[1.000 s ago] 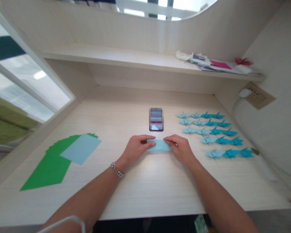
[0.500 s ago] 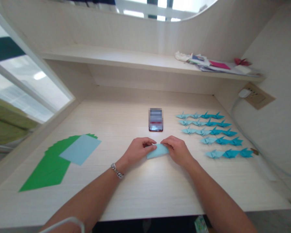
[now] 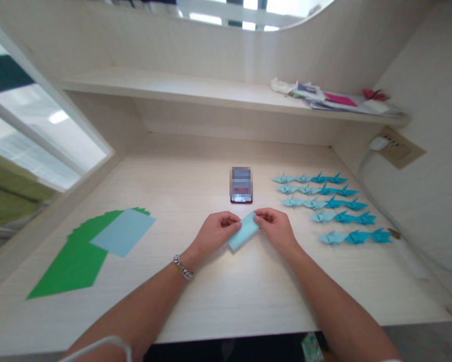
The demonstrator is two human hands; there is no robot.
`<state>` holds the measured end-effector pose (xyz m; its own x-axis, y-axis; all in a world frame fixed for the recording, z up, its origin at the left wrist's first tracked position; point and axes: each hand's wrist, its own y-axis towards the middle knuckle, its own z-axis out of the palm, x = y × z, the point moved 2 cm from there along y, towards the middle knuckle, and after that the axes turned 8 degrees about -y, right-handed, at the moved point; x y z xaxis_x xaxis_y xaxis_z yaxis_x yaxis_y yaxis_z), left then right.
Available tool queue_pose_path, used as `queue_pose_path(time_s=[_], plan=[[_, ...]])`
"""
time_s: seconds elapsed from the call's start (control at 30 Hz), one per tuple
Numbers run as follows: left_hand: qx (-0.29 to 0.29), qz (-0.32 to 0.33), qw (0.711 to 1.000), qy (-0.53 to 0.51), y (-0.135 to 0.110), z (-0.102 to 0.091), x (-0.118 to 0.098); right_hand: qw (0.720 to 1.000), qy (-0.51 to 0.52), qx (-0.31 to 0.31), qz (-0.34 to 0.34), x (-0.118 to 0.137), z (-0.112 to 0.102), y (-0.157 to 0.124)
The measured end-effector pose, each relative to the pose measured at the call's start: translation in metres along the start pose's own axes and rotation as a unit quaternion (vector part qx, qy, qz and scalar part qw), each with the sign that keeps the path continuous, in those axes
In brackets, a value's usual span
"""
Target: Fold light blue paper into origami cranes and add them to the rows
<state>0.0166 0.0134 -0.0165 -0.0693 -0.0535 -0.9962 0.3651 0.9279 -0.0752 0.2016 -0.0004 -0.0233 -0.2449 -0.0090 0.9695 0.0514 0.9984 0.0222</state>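
While the left hand [image 3: 217, 231] and right hand [image 3: 277, 229] pinch folded light-blue paper [image 3: 244, 234] between them, a creasing step seems in hand.
Head view: fingers [image 3: 233, 229] grip it over the worktop [image 3: 229, 301]; the next move likely calls for aligned edges. The phone [image 3: 241, 185] just beyond may limit room; paper cranes [image 3: 357, 237] sit right, green sheets [image 3: 67, 274] left.

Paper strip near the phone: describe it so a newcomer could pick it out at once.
On the pale desk, find the phone. In front of it, the left grip and right grip hold a slanting, pale blue paper strip. Unlike the blue sheet overlapping the green paper, it is narrow and held.
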Motion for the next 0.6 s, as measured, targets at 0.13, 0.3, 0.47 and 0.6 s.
queue_pose_path(time_s=[0.13,0.3,0.47,0.6], plan=[[-0.002,-0.018,1.0,-0.021,-0.0022,0.0049,-0.0009,1.0,0.004,0.012,-0.004,0.0019,0.0037,-0.0025],[-0.002,-0.027,0.999,-0.034,-0.0033,0.0072,-0.0018,1.0,0.025,-0.005,0.008,0.0024,0.0048,-0.0036],[-0.003,-0.041,0.998,-0.053,-0.0027,0.0072,0.0012,0.999,0.028,-0.01,0.024,0.005,0.0042,-0.0045],[0.003,-0.043,0.998,-0.055,-0.0025,0.0075,0.0019,0.999,0.026,-0.008,0.029,0.0051,0.0039,-0.0043]])
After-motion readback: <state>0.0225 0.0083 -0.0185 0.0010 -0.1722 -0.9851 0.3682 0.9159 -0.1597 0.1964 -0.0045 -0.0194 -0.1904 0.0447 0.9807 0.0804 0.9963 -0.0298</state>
